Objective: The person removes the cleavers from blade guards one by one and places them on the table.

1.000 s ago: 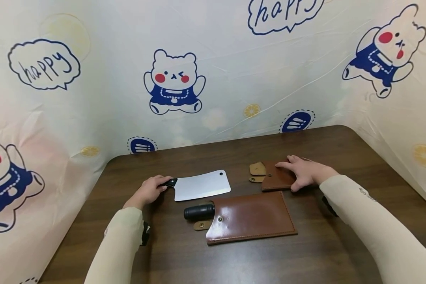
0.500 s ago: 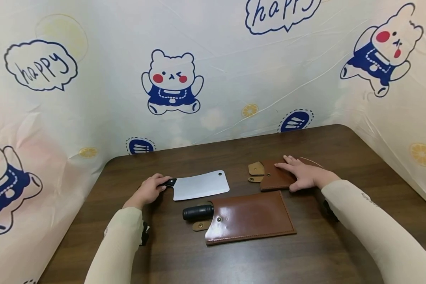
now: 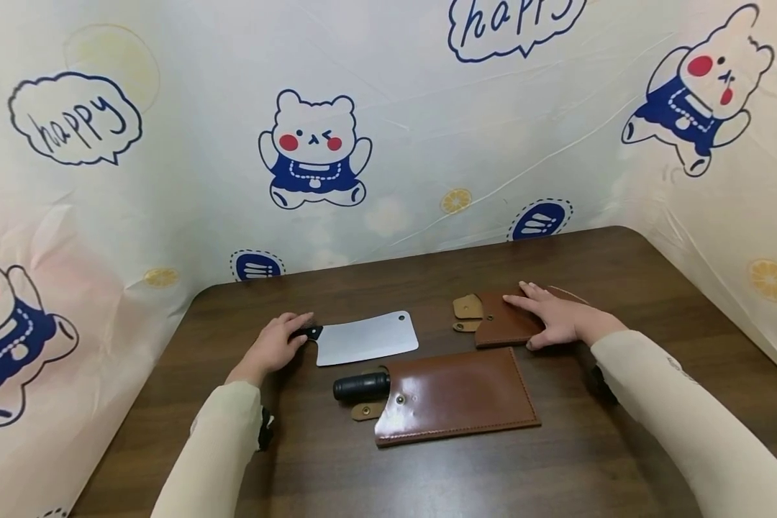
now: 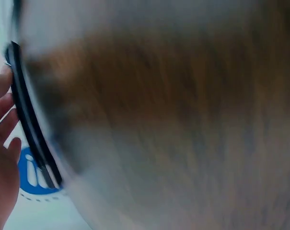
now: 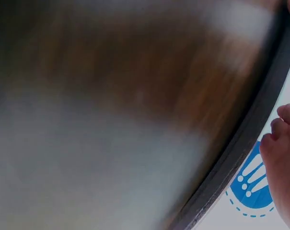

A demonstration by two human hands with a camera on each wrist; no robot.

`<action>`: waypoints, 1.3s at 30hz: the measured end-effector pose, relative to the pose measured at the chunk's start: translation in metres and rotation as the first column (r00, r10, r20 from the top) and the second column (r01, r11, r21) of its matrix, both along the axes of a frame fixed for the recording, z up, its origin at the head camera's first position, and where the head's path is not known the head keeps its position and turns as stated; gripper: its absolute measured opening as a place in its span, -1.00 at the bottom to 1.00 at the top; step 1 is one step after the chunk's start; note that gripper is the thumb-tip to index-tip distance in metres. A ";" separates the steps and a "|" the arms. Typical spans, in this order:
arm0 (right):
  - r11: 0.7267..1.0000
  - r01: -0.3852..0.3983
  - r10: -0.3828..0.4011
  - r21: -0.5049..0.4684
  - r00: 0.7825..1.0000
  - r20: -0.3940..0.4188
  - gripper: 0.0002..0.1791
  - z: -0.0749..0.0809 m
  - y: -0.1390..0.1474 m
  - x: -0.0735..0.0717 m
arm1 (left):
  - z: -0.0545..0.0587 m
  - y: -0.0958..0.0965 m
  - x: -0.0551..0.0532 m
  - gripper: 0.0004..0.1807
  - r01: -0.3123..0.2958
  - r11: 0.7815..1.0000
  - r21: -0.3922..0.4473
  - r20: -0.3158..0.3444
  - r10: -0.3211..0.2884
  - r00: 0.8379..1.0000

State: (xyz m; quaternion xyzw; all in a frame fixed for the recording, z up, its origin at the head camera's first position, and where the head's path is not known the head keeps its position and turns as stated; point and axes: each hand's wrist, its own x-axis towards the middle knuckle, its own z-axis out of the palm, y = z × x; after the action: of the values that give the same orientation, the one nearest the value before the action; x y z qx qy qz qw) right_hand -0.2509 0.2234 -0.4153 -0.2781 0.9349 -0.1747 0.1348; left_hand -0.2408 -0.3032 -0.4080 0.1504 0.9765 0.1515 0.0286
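My left hand (image 3: pixel 275 343) lies loosely over the black handle of a cleaver (image 3: pixel 367 339), whose broad steel blade lies flat on the table and points right. The left wrist view shows the handle (image 4: pixel 32 120) edge-on beside relaxed fingers. Toward the back right, my right hand (image 3: pixel 557 316) rests with spread fingers on a small brown leather knife sheath (image 3: pixel 501 324). Tan straps stick out at the sheath's left end; the hand covers much of its right part. At the right wrist view's edge, only part of that hand (image 5: pixel 284 158) shows.
Nearer the front lies a larger brown sheath (image 3: pixel 460 396), a black knife handle (image 3: pixel 361 387) projecting from its left end beside a snap strap. The dark wooden table (image 3: pixel 460 482) meets a hanging cloth (image 3: pixel 414 144) printed with bears at its back edge.
The left fingers have loosened and lifted slightly at the cleaver's handle. My right hand stays on the small sheath, and the cleaver and both sheaths keep their places.
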 end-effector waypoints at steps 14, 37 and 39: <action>0.984 -0.019 0.002 -0.178 0.996 -0.092 0.00 0.018 -0.059 0.057 | 0.017 0.077 0.070 -0.51 -0.084 0.899 0.430 0.056 0.066 0.996; 0.987 -0.163 0.162 -0.011 0.984 -0.068 0.38 -0.002 -0.131 0.095 | -0.007 0.116 0.109 -0.52 -0.022 0.936 0.352 0.012 0.019 1.000; 0.986 -0.166 0.165 0.006 0.982 -0.088 0.41 -0.003 -0.132 0.095 | -0.008 0.116 0.109 -0.53 0.006 0.943 0.333 -0.015 -0.001 1.000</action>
State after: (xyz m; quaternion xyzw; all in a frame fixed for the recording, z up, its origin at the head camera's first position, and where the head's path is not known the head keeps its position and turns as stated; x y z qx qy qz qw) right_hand -0.1555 0.0919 -0.4186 -0.3623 0.9135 -0.1509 0.1072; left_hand -0.1315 -0.1873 -0.4163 0.1558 0.9369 0.3131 -0.0041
